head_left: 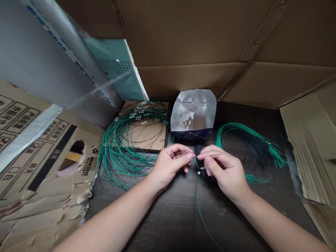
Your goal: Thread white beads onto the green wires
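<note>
My left hand is closed in a pinch, thumb and forefinger together on a thin cord. Facing it, my right hand also pinches, and a thin dark cord end sticks out along its fingers. Between the fingertips the two hands nearly meet. From there a green cord hangs down toward the bottom edge, with a small white bead on it just under the fingers. A bundle of black cords lies behind and below my right hand, partly hidden by it.
At left, a large coil of green cords with white beads lies over a cardboard box. An opened silver pouch holds small white beads. Another green and black bundle lies at right. Cardboard walls enclose the dark table.
</note>
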The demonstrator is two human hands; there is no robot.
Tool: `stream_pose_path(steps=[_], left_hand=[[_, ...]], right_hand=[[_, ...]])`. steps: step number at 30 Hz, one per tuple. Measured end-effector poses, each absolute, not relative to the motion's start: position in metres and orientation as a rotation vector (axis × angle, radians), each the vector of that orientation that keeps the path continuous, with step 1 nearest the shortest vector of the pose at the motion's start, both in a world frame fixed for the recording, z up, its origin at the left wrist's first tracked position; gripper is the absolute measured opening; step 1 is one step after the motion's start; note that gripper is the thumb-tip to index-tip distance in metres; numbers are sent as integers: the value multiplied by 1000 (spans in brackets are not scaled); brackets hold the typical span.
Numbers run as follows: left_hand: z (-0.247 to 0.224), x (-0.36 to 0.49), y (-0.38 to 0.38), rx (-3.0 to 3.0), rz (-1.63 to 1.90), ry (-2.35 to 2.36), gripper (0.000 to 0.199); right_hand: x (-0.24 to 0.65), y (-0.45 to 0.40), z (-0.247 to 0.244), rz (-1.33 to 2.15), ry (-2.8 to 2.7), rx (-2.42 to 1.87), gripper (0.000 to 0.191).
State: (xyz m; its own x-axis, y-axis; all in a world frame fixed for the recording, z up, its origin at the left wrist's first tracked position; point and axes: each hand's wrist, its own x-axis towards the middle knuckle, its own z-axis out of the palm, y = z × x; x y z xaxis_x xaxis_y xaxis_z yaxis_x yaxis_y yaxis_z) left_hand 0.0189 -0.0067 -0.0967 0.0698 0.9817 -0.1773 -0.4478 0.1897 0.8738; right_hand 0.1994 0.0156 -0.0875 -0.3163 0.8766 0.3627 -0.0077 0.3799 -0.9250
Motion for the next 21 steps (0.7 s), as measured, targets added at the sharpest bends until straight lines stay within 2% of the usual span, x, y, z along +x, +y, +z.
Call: stream_pose_path(steps=[4, 9, 12, 21], left_hand=[[-98, 19, -7, 758, 1241, 939, 27], [-97, 20, -6, 757, 1256, 958, 29], [-97, 20, -6, 764, 1252, 971, 28], [-96, 19, -7, 780, 1227, 901, 31]], right_hand=[[198, 15, -88, 1119, -1615, -787, 21], [201, 14, -90, 1223, -1550, -835, 14], [202, 15, -86, 1101, -1679, -808, 11], [202, 16, -88, 848, -1873, -776, 29]])
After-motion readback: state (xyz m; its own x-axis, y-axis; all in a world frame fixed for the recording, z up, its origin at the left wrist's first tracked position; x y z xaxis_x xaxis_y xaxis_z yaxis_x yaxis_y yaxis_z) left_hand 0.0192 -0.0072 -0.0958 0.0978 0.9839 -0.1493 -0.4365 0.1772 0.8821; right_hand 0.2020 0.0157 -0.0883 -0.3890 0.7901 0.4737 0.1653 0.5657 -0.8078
